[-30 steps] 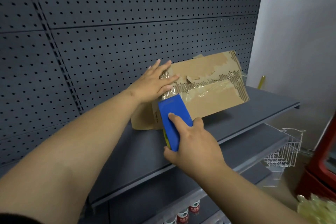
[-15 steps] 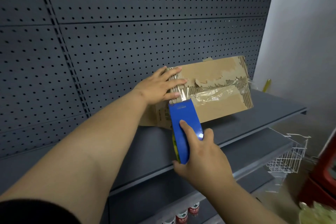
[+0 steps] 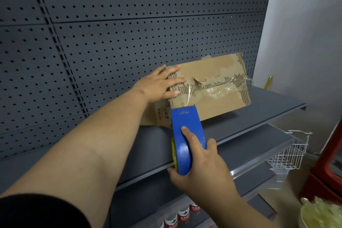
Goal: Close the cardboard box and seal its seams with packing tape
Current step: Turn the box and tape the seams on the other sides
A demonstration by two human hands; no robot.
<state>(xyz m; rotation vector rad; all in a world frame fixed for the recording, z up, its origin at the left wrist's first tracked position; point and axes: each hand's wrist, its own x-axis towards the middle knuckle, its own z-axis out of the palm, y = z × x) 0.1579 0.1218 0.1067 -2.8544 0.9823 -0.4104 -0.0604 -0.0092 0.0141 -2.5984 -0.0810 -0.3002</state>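
Observation:
A worn cardboard box (image 3: 218,103) lies on the dark grey shelf (image 3: 262,107), its top flaps closed and clear packing tape (image 3: 216,89) running along the middle seam. My left hand (image 3: 162,84) presses flat on the box's left end with straight fingers. A blue tape dispenser (image 3: 185,135) is held in my right hand (image 3: 201,170), whose fingers curl round its body with the index finger laid on top. The dispenser's front edge sits at the box's near left corner, a strip of clear tape stretching from it up onto the box top.
A grey pegboard wall (image 3: 129,33) backs the shelf. A white wire basket (image 3: 288,155) hangs at the lower right by a red cabinet (image 3: 329,172). Bottles with red labels (image 3: 177,216) stand on a lower shelf. A yellowish thing (image 3: 268,81) leans at the right wall.
My right hand has drawn the dispenser down and toward me, off the box's near edge, stretching tape behind it. The left hand stays pressed on the box's left end.

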